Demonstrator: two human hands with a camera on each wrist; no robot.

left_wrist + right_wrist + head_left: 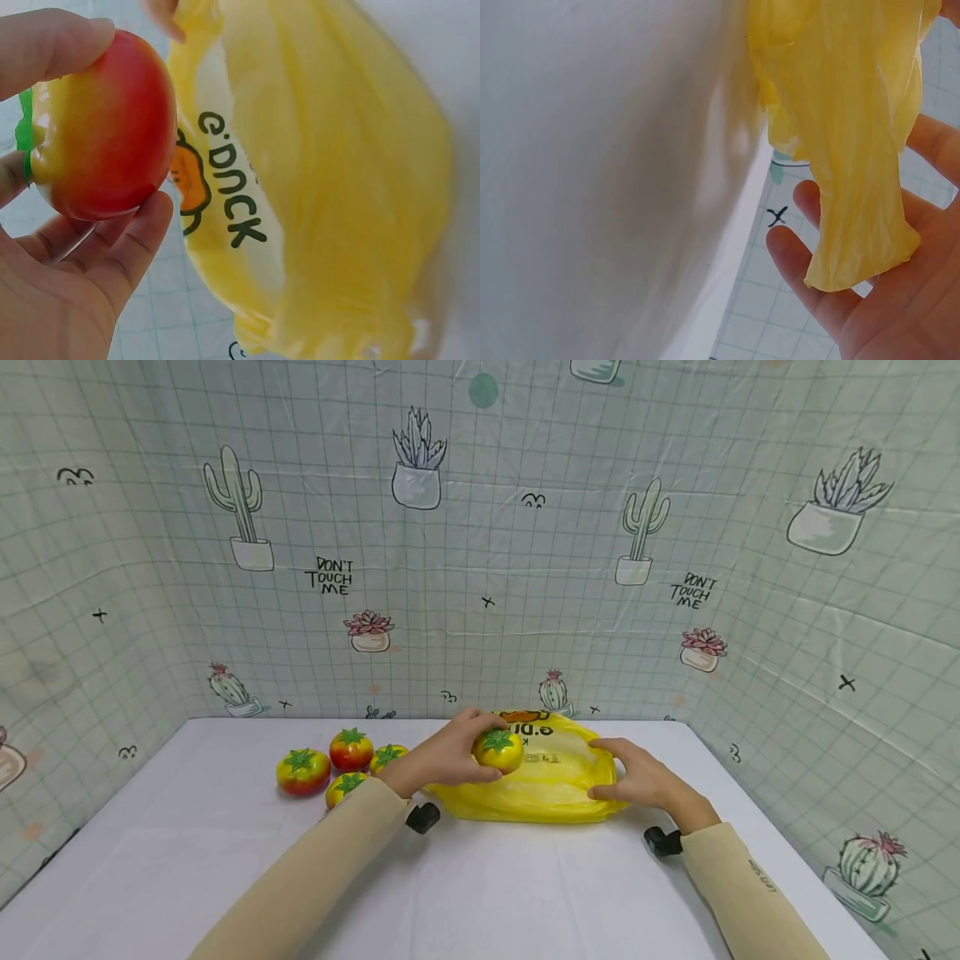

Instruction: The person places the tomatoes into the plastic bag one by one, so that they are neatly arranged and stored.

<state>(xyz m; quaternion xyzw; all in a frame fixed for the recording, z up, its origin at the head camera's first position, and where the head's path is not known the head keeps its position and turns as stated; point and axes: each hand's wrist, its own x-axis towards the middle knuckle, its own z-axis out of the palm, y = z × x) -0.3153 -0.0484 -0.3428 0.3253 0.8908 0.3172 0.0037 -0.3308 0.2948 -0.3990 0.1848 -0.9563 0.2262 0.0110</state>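
My left hand (448, 753) holds a glossy yellow-and-red tomato (501, 758) with a green leafy top, thumb on one side and fingers on the other. It is over the left part of a yellow plastic bag (517, 802) with dark lettering. In the left wrist view the tomato's red underside (142, 127) faces the bag. At the bag's right edge is my right hand (651, 778), thumb and fingers spread apart. One bag handle (859, 240) hangs across its fingers in the right wrist view.
Several similar tomatoes sit left of the bag, among them one at the far left (303, 772) and one behind (351, 750); my left forearm partly covers the group. All rest on a white-covered table (480, 893). A cactus-print cloth (480, 568) encloses the back and sides.
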